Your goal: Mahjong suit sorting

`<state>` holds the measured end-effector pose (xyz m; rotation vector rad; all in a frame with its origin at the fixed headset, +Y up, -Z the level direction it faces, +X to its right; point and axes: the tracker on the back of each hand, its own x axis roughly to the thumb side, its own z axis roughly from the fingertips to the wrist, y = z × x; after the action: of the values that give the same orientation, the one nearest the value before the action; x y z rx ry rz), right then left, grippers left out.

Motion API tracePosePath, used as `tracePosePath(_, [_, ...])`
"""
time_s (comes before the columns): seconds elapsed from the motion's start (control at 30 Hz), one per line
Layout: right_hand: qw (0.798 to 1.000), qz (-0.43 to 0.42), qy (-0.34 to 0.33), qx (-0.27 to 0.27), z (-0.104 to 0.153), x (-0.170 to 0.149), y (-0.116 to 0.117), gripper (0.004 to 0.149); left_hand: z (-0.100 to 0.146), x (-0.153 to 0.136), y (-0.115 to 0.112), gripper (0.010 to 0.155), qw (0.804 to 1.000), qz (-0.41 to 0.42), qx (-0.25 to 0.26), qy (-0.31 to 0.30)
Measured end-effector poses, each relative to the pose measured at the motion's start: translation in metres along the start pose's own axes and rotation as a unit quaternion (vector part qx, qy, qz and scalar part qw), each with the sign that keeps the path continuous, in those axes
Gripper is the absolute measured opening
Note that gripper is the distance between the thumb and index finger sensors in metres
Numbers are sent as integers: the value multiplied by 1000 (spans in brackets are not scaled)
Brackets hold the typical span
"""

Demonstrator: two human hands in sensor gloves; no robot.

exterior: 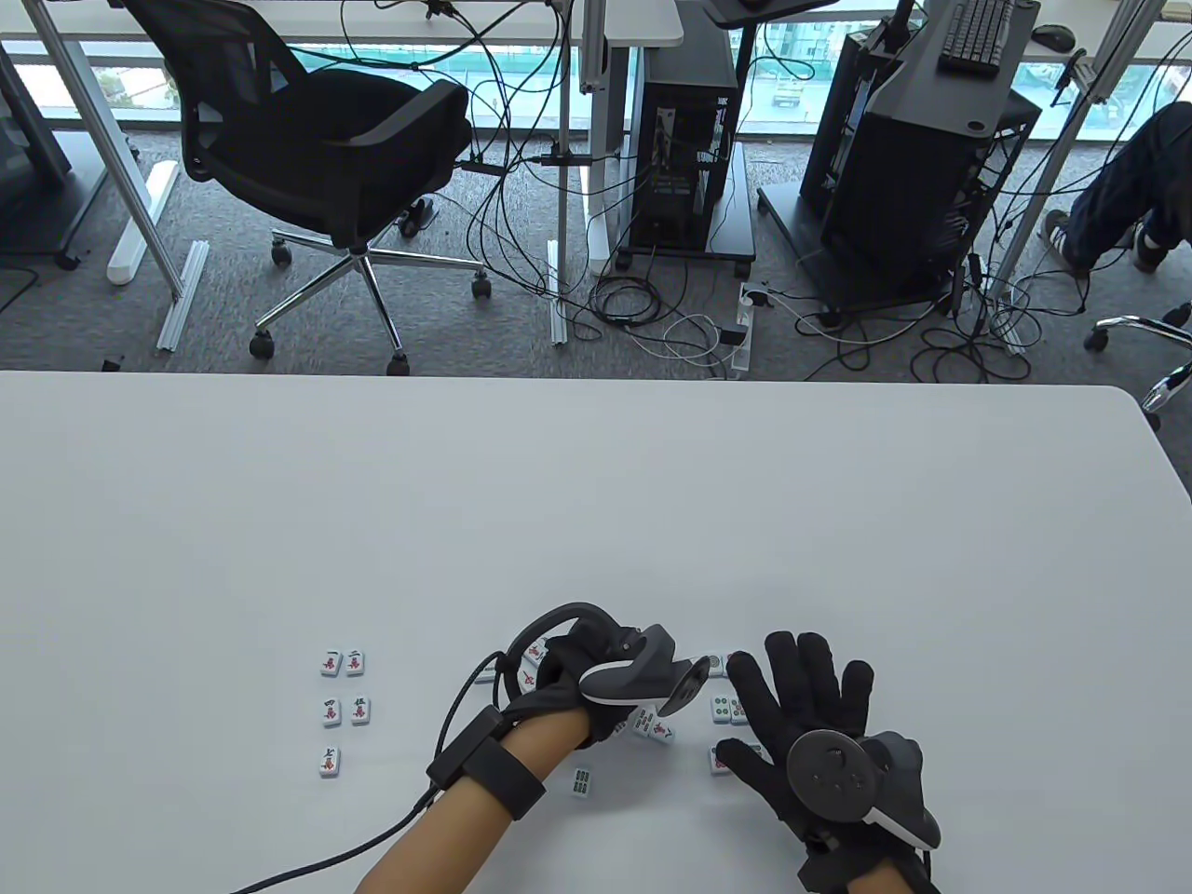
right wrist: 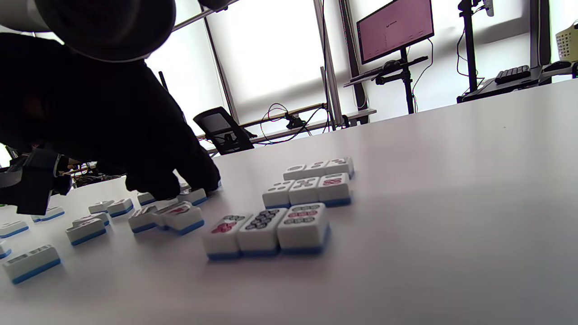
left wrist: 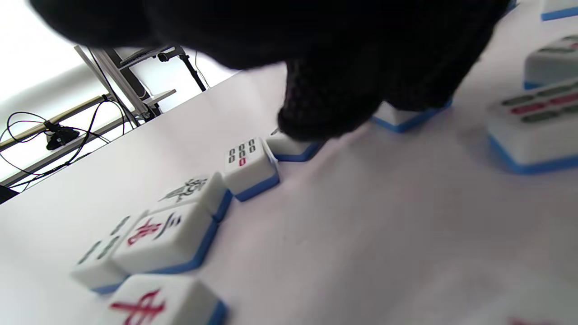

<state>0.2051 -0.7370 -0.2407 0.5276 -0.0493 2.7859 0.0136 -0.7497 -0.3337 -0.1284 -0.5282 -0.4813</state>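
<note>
Mid-sort, the left hand (exterior: 582, 680) reached fingers-down into the loose tiles (right wrist: 167, 215), its grip unclear, while the right hand (exterior: 819, 736) lay spread flat over the dot tiles (right wrist: 289, 212); next, a character tile likely needed carrying left to the sorted group (exterior: 342, 708).

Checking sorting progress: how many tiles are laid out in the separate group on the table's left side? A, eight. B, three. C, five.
C: the table view shows five tiles in the left group, two, two, then one, apart from both hands.

Left grip (exterior: 596, 684) curled, right grip (exterior: 810, 717) flat
</note>
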Motion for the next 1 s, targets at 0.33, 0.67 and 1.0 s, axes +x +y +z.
tracePosePath(0.33, [1000, 5, -1, 3, 0, 0, 1, 76, 1, -1, 9, 60, 996, 26, -35, 75])
tracePosePath(0.67, [1000, 4, -3, 4, 0, 1, 1, 76, -11, 5, 0, 62, 994, 35, -74, 78])
tracePosePath(1.0, [1000, 9, -4, 7, 0, 2, 2, 76, -10, 3, 2, 63, 988, 85, -92, 91])
